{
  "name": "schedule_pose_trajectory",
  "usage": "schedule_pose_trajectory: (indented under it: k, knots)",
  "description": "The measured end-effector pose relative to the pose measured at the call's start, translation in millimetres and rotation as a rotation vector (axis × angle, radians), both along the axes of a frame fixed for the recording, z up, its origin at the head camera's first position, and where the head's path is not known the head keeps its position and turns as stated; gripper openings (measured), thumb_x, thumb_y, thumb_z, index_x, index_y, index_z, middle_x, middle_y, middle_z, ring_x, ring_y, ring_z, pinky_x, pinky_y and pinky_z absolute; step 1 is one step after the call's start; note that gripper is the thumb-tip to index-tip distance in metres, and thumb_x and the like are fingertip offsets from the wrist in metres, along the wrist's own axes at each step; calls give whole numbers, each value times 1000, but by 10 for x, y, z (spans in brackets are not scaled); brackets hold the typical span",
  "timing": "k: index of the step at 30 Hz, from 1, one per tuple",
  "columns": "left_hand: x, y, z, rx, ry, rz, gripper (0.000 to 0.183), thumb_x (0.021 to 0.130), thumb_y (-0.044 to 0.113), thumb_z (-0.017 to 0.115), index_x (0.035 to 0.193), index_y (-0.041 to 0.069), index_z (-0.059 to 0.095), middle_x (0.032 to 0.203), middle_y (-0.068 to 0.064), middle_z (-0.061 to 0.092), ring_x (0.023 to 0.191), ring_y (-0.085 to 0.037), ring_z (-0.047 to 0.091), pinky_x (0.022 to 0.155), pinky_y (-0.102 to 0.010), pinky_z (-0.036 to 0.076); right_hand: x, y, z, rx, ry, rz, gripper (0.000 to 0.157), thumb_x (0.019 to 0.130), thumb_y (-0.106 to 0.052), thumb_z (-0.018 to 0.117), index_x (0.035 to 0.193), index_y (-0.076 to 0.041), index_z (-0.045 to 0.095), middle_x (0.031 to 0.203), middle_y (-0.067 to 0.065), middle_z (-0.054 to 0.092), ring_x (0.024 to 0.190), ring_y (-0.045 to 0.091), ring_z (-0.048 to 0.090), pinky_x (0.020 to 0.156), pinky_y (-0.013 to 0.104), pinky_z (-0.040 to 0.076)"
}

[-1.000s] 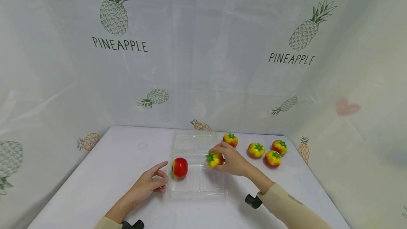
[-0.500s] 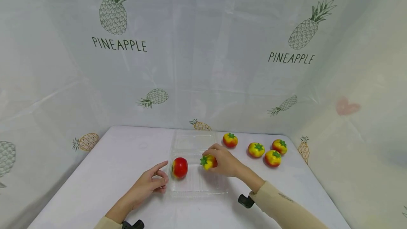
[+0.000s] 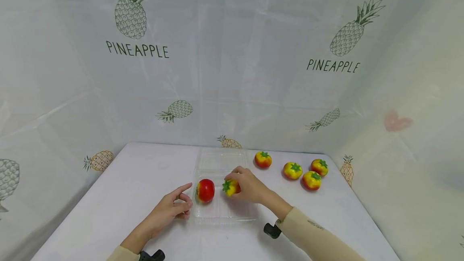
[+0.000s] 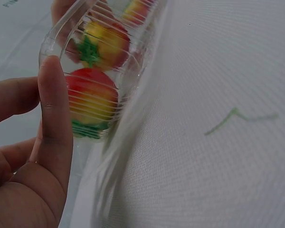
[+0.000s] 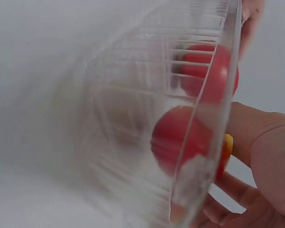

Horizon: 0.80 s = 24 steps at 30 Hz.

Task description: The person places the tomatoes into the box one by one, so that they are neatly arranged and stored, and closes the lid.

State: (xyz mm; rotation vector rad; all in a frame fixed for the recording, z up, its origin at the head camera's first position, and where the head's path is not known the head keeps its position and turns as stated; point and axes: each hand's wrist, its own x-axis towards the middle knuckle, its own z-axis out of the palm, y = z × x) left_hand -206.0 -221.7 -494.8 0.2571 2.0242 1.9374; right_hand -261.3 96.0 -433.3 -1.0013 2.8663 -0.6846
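A clear plastic clamshell box (image 3: 206, 215) lies with its lid folded back. One red-and-yellow tomato-like fruit (image 3: 205, 191) sits on its side in the left part of the tray, its green leaves (image 4: 88, 129) toward the left wall. My right hand (image 3: 250, 186) grips a second such fruit (image 3: 232, 187) between thumb and fingers, inside the tray just right of the first, green top facing left. My left hand (image 3: 170, 210) is at the box's left rim, index finger extended. In the left wrist view its thumb (image 4: 54, 99) lies against the rim.
Several more red-and-yellow fruits stand on the white table (image 3: 145, 172) at the back right: one near the lid (image 3: 262, 159), others (image 3: 292, 170) further right. The transparent lid (image 3: 222, 159) lies flat behind the tray. A pineapple-print curtain (image 3: 232, 71) surrounds the table.
My right hand has moved left with the gripped fruit, from the tray's right side to close beside the first fruit. My left hand has stayed at the rim.
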Motion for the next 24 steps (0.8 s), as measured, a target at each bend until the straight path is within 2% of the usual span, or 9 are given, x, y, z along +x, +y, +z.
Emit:
schedule_pose_trajectory:
  k: [16,24]
  knots:
    - [10,10,13,-3,-4,7,78,100,11,73,166,4,31,116,-15,54,89,-22,66,78,-32,64,20,-203,-33,14,-8,-8,42,89,-16,87,130,-13,74,127,6,62,112,21,57,99,35,59]
    - [11,13,16,-12,1,2,78,101,10,72,166,3,30,115,-15,54,89,-22,66,78,-32,64,33,-232,-74,-4,9,-14,47,88,-16,88,132,-12,72,127,5,62,113,21,56,99,34,58]
